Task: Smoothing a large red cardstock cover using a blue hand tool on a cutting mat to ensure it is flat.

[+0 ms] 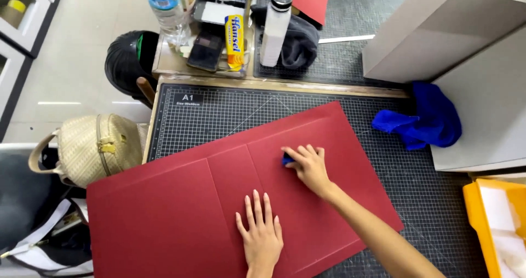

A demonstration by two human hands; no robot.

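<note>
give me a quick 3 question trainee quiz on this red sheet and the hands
1. True or false: the left hand lies flat, palm down, on the red sheet.
2. What does the right hand press on the sheet? A) small blue pad B) steel ruler C) glue bottle
3. Fill in: the sheet lies on a dark gridded cutting ____.

Key: 1 true. 2 A, a small blue pad shows under the fingertips. 3 mat.
</note>
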